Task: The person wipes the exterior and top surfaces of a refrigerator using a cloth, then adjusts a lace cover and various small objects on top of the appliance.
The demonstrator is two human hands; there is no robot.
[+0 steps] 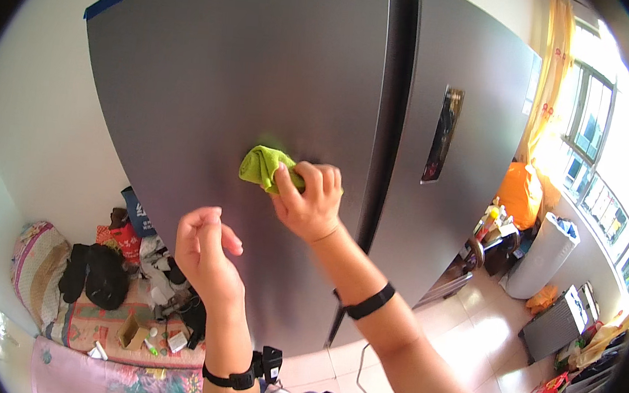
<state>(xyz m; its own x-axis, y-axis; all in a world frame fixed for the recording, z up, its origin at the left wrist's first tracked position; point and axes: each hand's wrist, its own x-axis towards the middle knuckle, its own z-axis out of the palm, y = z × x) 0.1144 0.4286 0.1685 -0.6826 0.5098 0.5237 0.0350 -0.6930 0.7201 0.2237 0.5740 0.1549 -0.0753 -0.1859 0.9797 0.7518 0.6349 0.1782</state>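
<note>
A folded green cloth [263, 168] is pressed against the grey door of a large refrigerator [235, 77], gripped by my right hand [311, 199]. My right thumb lies over the cloth and the fingers curl along its right side. Lower and to the left, my left hand [211, 257] is raised in front of the same door with its fingers loosely bent and apart, holding nothing. Black straps circle both forearms, and a small black device [269, 365] sits on the left strap. A dark vertical gap divides this door from the narrower right door [455, 124], which bears a dark sticker [442, 134].
Left of the refrigerator, a low bed or mat [107, 324] holds black bags [106, 276], a small open box [133, 332] and other clutter. On the right are an orange bag [521, 196], a tall white bin-like cylinder [542, 256], a grey case [556, 324] and a window [590, 119].
</note>
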